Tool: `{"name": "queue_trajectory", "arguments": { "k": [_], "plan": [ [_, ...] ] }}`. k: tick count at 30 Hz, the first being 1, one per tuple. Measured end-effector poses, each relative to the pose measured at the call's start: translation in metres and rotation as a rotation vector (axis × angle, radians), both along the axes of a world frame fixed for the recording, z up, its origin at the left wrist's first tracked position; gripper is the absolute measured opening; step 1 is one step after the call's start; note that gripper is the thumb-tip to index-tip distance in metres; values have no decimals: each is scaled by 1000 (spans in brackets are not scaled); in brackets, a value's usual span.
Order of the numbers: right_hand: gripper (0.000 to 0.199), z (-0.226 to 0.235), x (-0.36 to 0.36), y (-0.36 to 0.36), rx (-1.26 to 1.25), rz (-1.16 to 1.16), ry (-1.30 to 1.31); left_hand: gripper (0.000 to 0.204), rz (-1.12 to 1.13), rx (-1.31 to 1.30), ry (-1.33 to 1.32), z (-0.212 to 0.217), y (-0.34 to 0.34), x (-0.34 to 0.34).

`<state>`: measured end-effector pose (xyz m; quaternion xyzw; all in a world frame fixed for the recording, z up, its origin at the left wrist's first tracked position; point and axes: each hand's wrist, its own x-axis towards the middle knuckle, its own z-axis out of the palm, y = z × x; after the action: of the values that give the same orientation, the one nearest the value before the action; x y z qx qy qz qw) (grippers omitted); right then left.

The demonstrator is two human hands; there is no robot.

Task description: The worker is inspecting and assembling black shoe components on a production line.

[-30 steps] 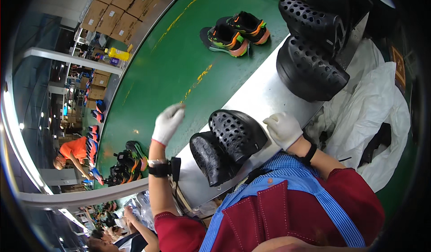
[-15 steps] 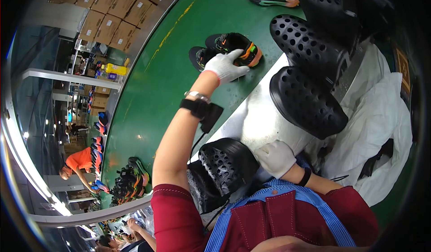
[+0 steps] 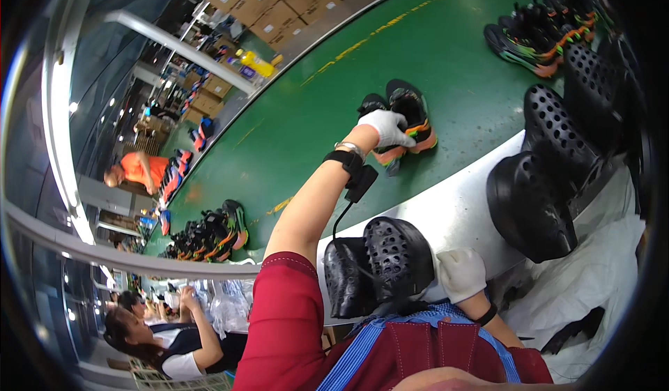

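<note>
My left hand (image 3: 387,127), in a white glove, reaches over the green surface and closes at the heel end of a pair of black sneakers (image 3: 408,102) with orange and green trim. Its fingers curl over the collar between the two shoes. Low in front of my body, my right hand (image 3: 461,274), also gloved, is curled into a fist by the metal ledge; its palm side is hidden. Left of that fist stand two black perforated clog-like shells (image 3: 398,257). A larger black perforated shell (image 3: 529,206) stands to its right on the ledge.
The pale metal ledge (image 3: 481,182) runs along the near edge of the green surface (image 3: 313,133). Rows of sneakers stand at the left (image 3: 212,232) and far right (image 3: 543,32). White sheeting (image 3: 592,272) lies at right. Co-workers (image 3: 143,171) are at the left.
The view has turned, and things have shifted within it. My left hand's fingers, spread over the sneakers before, are now curled round a collar. My right hand keeps its fist near the ledge.
</note>
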<state>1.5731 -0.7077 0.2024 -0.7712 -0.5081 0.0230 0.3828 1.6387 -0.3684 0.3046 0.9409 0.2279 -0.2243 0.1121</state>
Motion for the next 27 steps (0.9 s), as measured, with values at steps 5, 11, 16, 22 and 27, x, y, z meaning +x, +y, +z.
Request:
{"name": "queue_trajectory", "arguments": {
  "k": [5, 11, 16, 22, 27],
  "plan": [
    [12, 2, -6, 4, -25, -7, 4, 67, 106, -49, 27, -16, 27, -88],
    [14, -9, -10, 0, -34, -47, -66, 87, 159, -186, -32, -26, 22, -111],
    [14, -10, -13, 4, -59, -69, -100, 88, 123, -145, -70, -32, 21, -117],
    [12, -12, -14, 6, -79, -80, -157, 85, 146, -342, -177, -34, 27, -132],
    [9, -11, -19, 8, -68, -93, -166, 76, 139, -335, -119, -25, 27, -130]
  ]
}}
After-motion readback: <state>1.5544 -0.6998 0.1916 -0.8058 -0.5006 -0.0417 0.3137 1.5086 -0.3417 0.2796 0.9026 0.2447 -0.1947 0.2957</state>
